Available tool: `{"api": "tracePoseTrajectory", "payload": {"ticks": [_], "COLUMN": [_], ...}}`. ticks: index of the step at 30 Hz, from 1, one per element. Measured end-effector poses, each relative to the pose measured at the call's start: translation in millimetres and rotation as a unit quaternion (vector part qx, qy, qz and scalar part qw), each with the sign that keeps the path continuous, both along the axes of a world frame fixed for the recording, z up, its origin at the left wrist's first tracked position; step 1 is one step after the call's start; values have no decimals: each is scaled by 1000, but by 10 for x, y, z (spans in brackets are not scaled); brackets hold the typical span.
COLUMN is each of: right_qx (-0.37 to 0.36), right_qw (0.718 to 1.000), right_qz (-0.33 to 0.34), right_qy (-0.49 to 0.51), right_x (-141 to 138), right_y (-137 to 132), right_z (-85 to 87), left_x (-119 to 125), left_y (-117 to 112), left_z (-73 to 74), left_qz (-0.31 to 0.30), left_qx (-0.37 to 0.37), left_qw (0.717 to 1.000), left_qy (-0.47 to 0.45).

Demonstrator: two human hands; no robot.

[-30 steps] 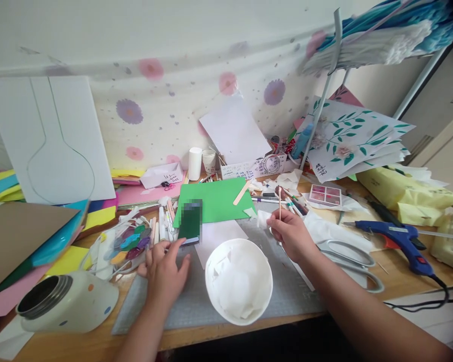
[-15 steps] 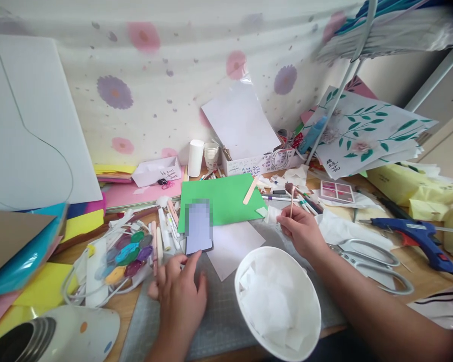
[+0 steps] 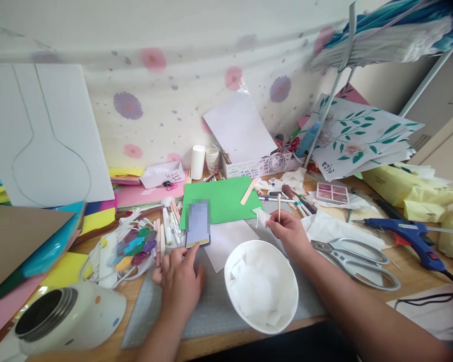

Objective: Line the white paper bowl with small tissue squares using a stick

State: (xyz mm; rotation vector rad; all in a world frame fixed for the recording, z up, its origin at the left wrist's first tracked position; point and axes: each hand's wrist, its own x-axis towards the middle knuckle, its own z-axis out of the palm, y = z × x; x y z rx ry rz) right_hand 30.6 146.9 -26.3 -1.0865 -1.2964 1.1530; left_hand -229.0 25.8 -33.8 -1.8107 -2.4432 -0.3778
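Observation:
My left hand point(image 3: 181, 276) rests over the grey cutting mat point(image 3: 211, 322), holding nothing. Its index finger reaches the bottom edge of a phone point(image 3: 198, 229), while the other fingers are partly bent. A thin wooden stick point(image 3: 279, 207) stands upright in the pinch of my right hand point(image 3: 289, 231). At those fingertips is a white paper scrap point(image 3: 263, 219), seemingly gripped too. Between my forearms a white bowl point(image 3: 292, 296) tilts toward me, its inside covered with white paper pieces. Behind the phone lies a green sheet point(image 3: 222, 198), and a white sheet point(image 3: 230, 241) is beside it.
Scissors point(image 3: 358, 261) and a blue glue gun point(image 3: 405, 229) lie on the right. A paint palette point(image 3: 136, 246), markers and an open jar point(image 3: 86, 314) crowd the left. A flat wooden stick point(image 3: 249, 191) lies on the green sheet. Paper cups point(image 3: 212, 160) stand at the back.
The whole view has shifted slightly, showing more of the left board. My right hand has moved a little left with the stick and scrap. A yellow bar now shows at the phone screen's bottom.

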Motion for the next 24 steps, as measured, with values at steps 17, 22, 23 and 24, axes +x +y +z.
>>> {"api": "tracePoseTrajectory", "payload": {"ticks": [17, 22, 23, 24], "right_qx": [-19, -22, -24, -26], "right_qw": [997, 997, 997, 997], "right_qz": [65, 50, 48, 47], "right_qy": [25, 59, 61, 62], "right_x": [59, 73, 77, 81], "right_y": [-8, -36, -36, -35], "right_z": [-6, 96, 104, 108], "left_x": [17, 37, 38, 37], "left_y": [394, 368, 372, 380], "left_z": [470, 321, 302, 289], "left_qz": [52, 23, 18, 16], "left_qx": [-30, -35, -37, -39], "left_qw": [998, 999, 999, 999], "left_qy": [-9, 10, 12, 14]}}
